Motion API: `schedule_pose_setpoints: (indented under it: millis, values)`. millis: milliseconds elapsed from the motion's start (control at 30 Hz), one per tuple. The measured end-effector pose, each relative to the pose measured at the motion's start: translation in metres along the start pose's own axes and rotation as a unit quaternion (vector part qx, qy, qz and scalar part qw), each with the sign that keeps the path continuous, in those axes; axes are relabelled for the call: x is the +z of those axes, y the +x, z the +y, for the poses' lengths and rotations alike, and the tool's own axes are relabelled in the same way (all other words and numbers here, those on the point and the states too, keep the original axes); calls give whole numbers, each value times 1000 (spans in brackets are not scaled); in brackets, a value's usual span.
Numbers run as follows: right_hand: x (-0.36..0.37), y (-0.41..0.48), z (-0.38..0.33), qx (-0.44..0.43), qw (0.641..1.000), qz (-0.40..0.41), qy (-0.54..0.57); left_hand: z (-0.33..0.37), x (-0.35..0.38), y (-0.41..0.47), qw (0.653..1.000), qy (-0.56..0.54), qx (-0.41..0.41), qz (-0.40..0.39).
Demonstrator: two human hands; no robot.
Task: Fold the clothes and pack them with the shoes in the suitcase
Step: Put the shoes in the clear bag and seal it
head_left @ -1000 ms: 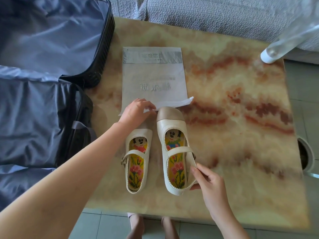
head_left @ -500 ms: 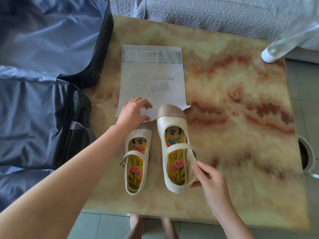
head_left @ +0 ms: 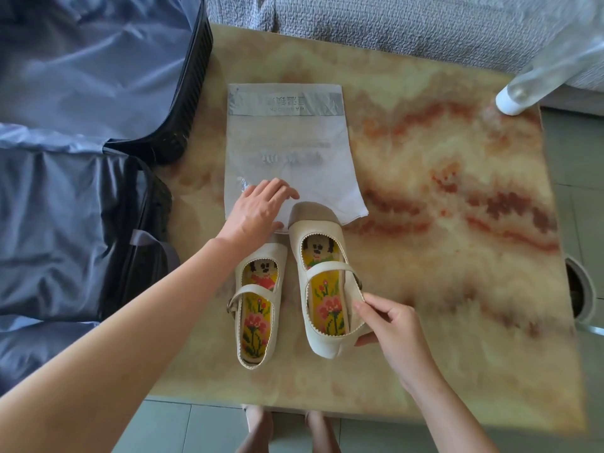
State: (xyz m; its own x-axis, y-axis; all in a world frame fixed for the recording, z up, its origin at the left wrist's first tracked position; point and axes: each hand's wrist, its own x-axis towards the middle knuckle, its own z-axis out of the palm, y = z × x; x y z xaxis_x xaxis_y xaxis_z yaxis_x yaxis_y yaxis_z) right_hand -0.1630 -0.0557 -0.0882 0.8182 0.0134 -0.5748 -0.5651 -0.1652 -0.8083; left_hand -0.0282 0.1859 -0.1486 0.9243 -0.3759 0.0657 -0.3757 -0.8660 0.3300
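Two cream strap shoes with flowered insoles sit side by side on the marble table [head_left: 441, 243]. My right hand [head_left: 389, 325] pinches the heel rim of the right shoe [head_left: 322, 276], whose toe lies on a flat white plastic bag [head_left: 287, 152]. The left shoe [head_left: 258, 302] lies free beside it. My left hand [head_left: 258, 210] rests with relaxed fingers on the bag's near edge, just past the left shoe's toe. An open black suitcase [head_left: 81, 158] with blue-grey lining lies at the left.
A grey sofa [head_left: 392, 24] runs along the far edge of the table. A clear bottle with a white cap [head_left: 523, 93] leans over the far right corner. Tiled floor and my feet show below the near edge.
My left hand let go of the bag's near edge and now lies flatter on it. The bag's lifted corner has settled. The right shoe has slid slightly forward.
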Motion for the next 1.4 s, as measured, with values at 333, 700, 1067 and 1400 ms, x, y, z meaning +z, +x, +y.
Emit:
schedule_pose_setpoints:
  millis: [333, 700, 1067, 1400]
  values:
    - [-1, 25, 1, -16, 999, 7, -43, 3, -2, 1, 997, -9, 69, 19]
    - [9, 43, -2, -48, 994, 100, -13, 23, -8, -5, 990, -102, 95, 21]
    - [33, 75, 26, -2, 975, 221, -11, 25, 9, -19, 988, -151, 29, -25]
    - [48, 30, 30, 276, 922, 122, 244, 27, 22, -7, 977, -208, -27, -46]
